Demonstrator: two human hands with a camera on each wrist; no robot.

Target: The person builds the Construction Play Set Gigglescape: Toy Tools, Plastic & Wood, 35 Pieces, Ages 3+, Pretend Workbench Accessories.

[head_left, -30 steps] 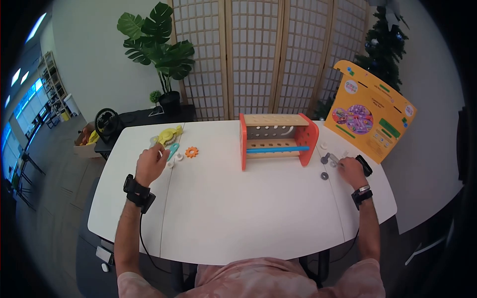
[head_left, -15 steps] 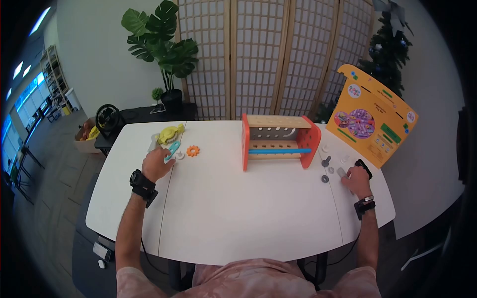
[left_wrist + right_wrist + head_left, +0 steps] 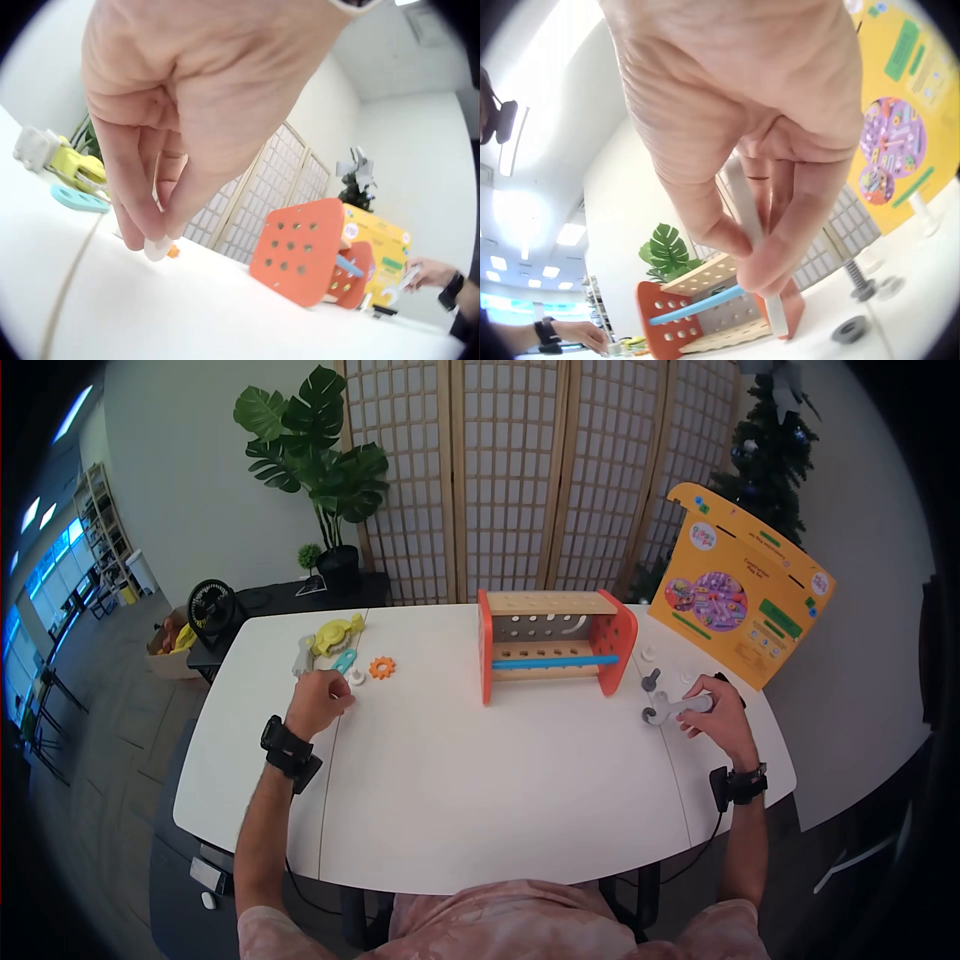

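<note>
My left hand (image 3: 318,703) pinches a small white piece (image 3: 157,248) between thumb and fingertips just over the table, at the left. Behind it lie a yellow toy (image 3: 338,635), a light grey piece (image 3: 303,657), a teal strip (image 3: 345,661), another white piece (image 3: 356,677) and an orange gear (image 3: 382,668). At the right, my right hand (image 3: 722,718) pinches a light grey wrench (image 3: 690,705) by its handle, jaw end pointing left. Near the wrench are a dark grey bolt (image 3: 861,286) and a dark grey nut (image 3: 850,328), both on the table.
A wooden rack with red sides (image 3: 487,650) and a blue bar (image 3: 555,662) stands at the back middle of the white table (image 3: 500,790). The orange-yellow box (image 3: 745,585) is at the back right. Small white pieces (image 3: 648,653) and a black object lie near it.
My left hand has moved toward me, away from the teal strip, with a white piece. My right hand has lifted the wrench, which now points left over the nut area.
</note>
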